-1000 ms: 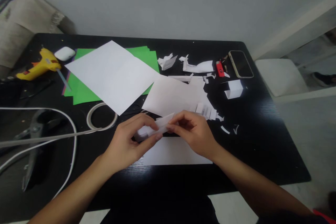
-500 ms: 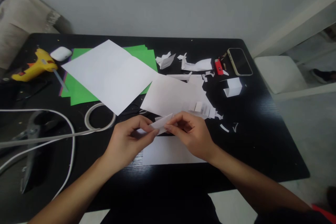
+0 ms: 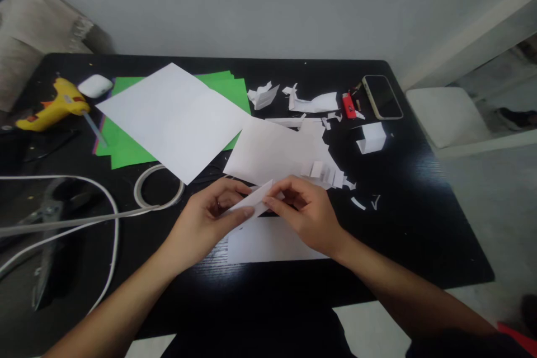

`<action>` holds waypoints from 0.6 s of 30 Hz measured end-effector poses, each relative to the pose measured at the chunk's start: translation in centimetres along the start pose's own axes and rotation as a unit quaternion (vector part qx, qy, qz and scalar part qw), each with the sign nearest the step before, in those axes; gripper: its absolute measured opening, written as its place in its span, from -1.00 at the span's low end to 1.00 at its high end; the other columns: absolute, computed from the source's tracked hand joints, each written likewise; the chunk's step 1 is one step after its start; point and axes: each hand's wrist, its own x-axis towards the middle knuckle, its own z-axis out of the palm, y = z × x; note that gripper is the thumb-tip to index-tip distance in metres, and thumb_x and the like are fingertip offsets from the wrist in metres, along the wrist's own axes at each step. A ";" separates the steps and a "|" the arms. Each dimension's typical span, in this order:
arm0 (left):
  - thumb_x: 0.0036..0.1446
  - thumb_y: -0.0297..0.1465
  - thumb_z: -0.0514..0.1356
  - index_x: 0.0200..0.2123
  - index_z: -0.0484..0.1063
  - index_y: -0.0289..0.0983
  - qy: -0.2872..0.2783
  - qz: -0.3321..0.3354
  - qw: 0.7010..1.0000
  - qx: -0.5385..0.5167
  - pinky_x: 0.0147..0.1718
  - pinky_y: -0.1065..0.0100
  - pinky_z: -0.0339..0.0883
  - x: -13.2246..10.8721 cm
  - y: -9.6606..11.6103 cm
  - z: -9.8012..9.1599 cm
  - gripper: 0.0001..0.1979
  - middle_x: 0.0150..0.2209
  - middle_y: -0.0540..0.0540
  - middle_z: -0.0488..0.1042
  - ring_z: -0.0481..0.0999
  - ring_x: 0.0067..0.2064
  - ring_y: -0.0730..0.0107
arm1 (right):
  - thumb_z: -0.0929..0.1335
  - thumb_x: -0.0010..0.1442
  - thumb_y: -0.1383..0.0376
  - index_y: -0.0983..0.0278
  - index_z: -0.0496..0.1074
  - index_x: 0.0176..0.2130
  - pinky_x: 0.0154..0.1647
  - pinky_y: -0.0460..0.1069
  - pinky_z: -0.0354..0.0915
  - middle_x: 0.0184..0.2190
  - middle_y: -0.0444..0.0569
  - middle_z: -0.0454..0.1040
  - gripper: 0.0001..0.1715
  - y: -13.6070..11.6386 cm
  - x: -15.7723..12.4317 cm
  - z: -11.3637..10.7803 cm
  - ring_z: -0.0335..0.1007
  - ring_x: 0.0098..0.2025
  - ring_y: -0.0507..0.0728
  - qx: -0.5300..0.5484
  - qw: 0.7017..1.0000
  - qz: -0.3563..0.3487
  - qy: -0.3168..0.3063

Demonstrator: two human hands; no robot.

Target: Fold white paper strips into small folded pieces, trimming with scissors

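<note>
- See a white coil (image 3: 136,189) left of the grip
- With left hand (image 3: 200,217), holds folded paper (image 3: 257,198) between thumb and fingers, beside a white sheet (image 3: 277,241)
- Should handle light, springy, easily creased; best taken lightly along folded edges
- With right hand (image 3: 308,211), pinches its right end closely
- See a thin scrap (image 3: 358,203) farther right

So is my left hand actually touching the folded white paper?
Touching. The head view shows it plainly: the left hand holds the folded white paper, with the thumb lying across its near side.
</note>
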 end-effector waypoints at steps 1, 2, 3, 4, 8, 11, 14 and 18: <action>0.22 -0.29 0.38 -0.08 0.58 -0.20 -0.019 -0.011 1.000 0.009 -0.46 0.42 0.35 0.0 0.0 -0.1 -0.78 -0.41 -0.01 0.53 0.50 -0.40 0.39 | 0.52 0.23 0.23 0.19 0.52 -0.27 -0.25 0.01 0.51 -0.36 -0.11 0.59 -0.86 0.1 0.0 0.0 0.57 -0.31 0.10 0.000 1.000 0.000 0.004; 0.24 -0.27 0.36 -0.10 0.59 -0.20 -0.038 -0.020 0.999 0.017 -0.47 0.42 0.32 0.1 0.0 -0.2 -0.80 -0.41 -0.01 0.53 0.47 -0.42 0.40 | 0.53 0.21 0.23 0.19 0.50 -0.24 -0.26 0.01 0.51 -0.36 -0.12 0.58 -0.83 0.1 0.0 0.1 0.56 -0.31 0.10 0.003 1.000 0.002 0.010; 0.25 -0.26 0.34 -0.13 0.60 -0.20 -0.053 -0.027 0.998 0.025 -0.49 0.43 0.29 0.1 0.0 -0.2 -0.82 -0.40 -0.02 0.52 0.45 -0.43 0.42 | 0.54 0.19 0.24 0.18 0.47 -0.21 -0.26 0.01 0.51 -0.36 -0.13 0.58 -0.79 0.1 0.0 0.2 0.56 -0.31 0.10 0.009 1.000 0.007 0.016; 0.26 -0.25 0.33 -0.18 0.60 -0.21 -0.065 -0.035 0.997 0.030 -0.49 0.43 0.26 0.1 0.0 -0.3 -0.83 -0.40 -0.02 0.52 0.43 -0.44 0.43 | 0.55 0.18 0.24 0.18 0.44 -0.17 -0.25 0.01 0.51 -0.36 -0.14 0.58 -0.72 0.2 0.0 0.2 0.57 -0.31 0.10 0.018 1.000 0.015 0.019; 0.25 -0.24 0.32 -0.37 0.55 -0.26 -0.096 -0.070 0.993 0.025 -0.53 0.44 0.14 0.0 0.0 -0.2 -0.78 -0.49 0.03 0.42 0.31 -0.50 0.48 | 0.59 0.09 0.22 0.16 0.36 -0.07 -0.26 0.01 0.51 -0.38 -0.15 0.61 -0.50 0.1 0.0 0.6 0.58 -0.35 0.09 0.072 0.995 0.062 0.027; 0.25 -0.22 0.30 -0.43 0.50 -0.27 -0.110 -0.081 0.991 0.011 -0.54 0.44 0.09 -0.1 -0.1 0.0 -0.72 -0.53 0.05 0.34 0.25 -0.52 0.50 | 0.63 0.03 0.18 0.18 0.38 -0.04 -0.27 0.00 0.51 -0.41 -0.16 0.59 -0.40 0.0 0.2 0.5 0.58 -0.37 0.09 0.107 0.987 0.110 0.035; 0.27 -0.19 0.29 -0.42 0.50 -0.28 -0.099 -0.081 0.992 -0.014 -0.51 0.43 0.14 -0.2 -0.1 0.2 -0.70 -0.50 0.02 0.39 0.31 -0.49 0.47 | 0.61 0.06 0.13 0.23 0.48 -0.12 -0.23 0.01 0.53 -0.42 -0.15 0.57 -0.53 -0.1 0.5 0.3 0.57 -0.37 0.08 0.153 0.976 0.155 -0.005; 0.29 -0.20 0.28 -0.39 0.53 -0.28 -0.089 -0.071 0.993 -0.031 -0.47 0.42 0.19 -0.2 0.0 0.4 -0.71 -0.46 -0.02 0.45 0.37 -0.45 0.44 | 0.58 0.12 0.08 0.28 0.56 -0.36 -0.25 -0.01 0.51 -0.43 -0.10 0.57 -0.66 -0.5 0.7 0.2 0.54 -0.40 0.06 0.165 0.966 0.179 -0.083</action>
